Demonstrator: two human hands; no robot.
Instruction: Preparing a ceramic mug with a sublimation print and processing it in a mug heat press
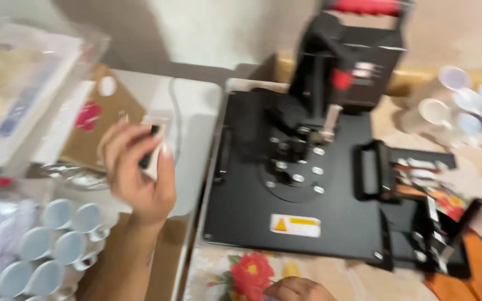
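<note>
Left hand [138, 173] raised, fingers curled in a grip on a small card [154, 146].

Looks like a small home craft workshop for printing: a black heat press [302, 173] sits on a floral tablecloth [241, 273], with rows of blank white mugs [51, 245] alongside and more mugs [464, 106] behind.

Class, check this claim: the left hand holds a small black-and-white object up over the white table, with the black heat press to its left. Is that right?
Not quite. In the head view the black heat press lies to the right of the left hand, not its left. The rest holds: that hand grips a small black-and-white object over the white table.
</note>
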